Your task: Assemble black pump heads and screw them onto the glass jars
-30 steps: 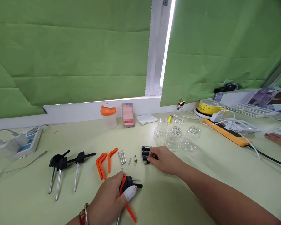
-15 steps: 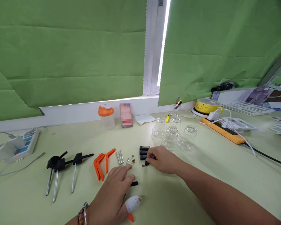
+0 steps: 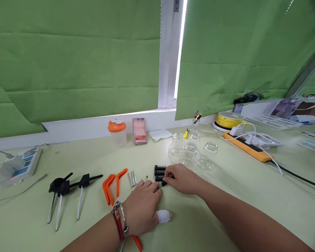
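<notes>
My right hand [image 3: 180,177] pinches a small black part [image 3: 164,182] with a coil spring [image 3: 159,186] at its near end. Beside those fingers lie several black spring-loaded parts [image 3: 160,173] in a stack of rows. Palm down, my left hand [image 3: 143,208] rests low over the table, fingers stretched toward the spring and thumb apart, its tip wrapped in white tape. Its fingers cover most of some tiny parts; one small brown piece [image 3: 146,176] shows. Metal pins [image 3: 132,178] lie just beyond it. An orange handle [image 3: 137,243] is partly hidden under my left wrist.
Bent orange handles [image 3: 109,189] and black clamp-like pieces with metal rods [image 3: 63,189] lie left. Behind stand an orange-lidded cup [image 3: 118,133] and glass jars [image 3: 191,155], one holding screwdrivers [image 3: 198,117]. Power strips [image 3: 248,147] with cables sit at both sides.
My left hand has moved right and forward, its fingers now beside the spring and over the tiny parts. My right hand keeps its pinch on the black part. The view has shifted slightly.
</notes>
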Motion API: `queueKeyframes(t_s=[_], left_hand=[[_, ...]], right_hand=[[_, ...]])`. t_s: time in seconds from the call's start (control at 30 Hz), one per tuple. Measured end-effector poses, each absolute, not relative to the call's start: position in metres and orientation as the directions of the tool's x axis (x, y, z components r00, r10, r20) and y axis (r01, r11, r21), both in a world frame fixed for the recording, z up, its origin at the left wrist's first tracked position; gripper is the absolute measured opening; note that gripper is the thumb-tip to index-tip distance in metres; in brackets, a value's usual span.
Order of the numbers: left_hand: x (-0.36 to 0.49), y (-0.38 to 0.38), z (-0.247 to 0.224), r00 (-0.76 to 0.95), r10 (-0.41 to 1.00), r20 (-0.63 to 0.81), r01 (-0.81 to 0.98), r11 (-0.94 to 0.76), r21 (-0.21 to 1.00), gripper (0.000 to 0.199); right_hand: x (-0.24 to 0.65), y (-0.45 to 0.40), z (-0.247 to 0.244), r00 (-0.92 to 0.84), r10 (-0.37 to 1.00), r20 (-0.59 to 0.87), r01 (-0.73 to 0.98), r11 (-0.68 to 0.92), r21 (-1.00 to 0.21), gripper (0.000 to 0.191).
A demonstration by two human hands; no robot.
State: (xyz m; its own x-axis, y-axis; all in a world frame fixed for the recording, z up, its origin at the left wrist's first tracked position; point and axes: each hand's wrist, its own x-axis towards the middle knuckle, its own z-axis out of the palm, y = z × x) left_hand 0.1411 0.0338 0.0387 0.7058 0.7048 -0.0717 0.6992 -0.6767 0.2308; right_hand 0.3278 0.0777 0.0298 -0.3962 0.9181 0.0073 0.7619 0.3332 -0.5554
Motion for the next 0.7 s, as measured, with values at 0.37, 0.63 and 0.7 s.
queueKeyframes(t_s=[0.37, 0.63, 0.7], left_hand=[[0.148, 0.037, 0.037, 0.702, 0.709, -0.063, 0.710, -0.690, 0.143, 0.054], [0.153, 0.040, 0.039, 0.707, 0.702, -0.093, 0.707, -0.697, 0.116, 0.041], [0.153, 0.040, 0.039, 0.709, 0.699, -0.098, 0.705, -0.699, 0.116, 0.040]], right_hand=[[0.355, 0.076, 0.044, -0.479, 0.848, -0.227, 0.808, 0.325, -0.492, 0.018], [0.334, 0.071, 0.030, -0.666, 0.739, -0.102, 0.726, 0.610, -0.319, 0.015], [0.333, 0.073, 0.027, -0.683, 0.724, -0.094, 0.715, 0.636, -0.291, 0.015]])
